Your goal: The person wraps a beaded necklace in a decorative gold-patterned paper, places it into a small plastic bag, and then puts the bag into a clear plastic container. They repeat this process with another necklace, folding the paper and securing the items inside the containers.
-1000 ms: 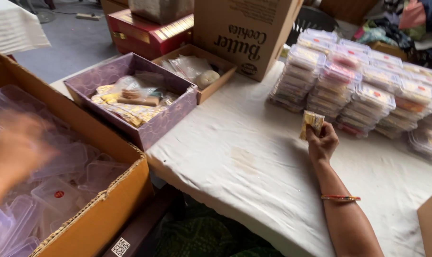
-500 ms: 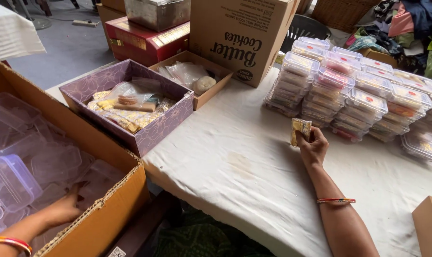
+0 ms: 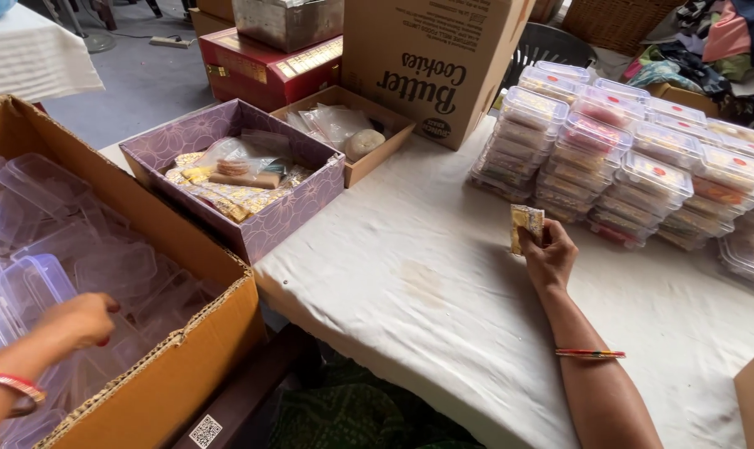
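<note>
Only the head view here, looking down. Right hand (image 3: 550,254) sits a bit right of centre, fingers curled and pinching a small gold foil packet (image 3: 526,227) upright, wrist resting on the white tablecloth (image 3: 410,291). There's a striped bangle (image 3: 590,354) further down that forearm.

Left hand (image 3: 82,318) is down at about 8 o'clock, reaching into the big cardboard box (image 3: 173,366) full of clear plastic containers (image 3: 44,274). Fingers are bent over them, but I honestly can't tell if it's gripping one or just touching.

Up at 11 o'clock from the packet is a purple patterned box (image 3: 277,218) with more gold-wrapped stuff in it, and a small brown tray (image 3: 369,162) just beside that. At 2 o'clock, stacks of filled lidded containers (image 3: 610,158) stand in rows, near the packet but not touching it.
</note>
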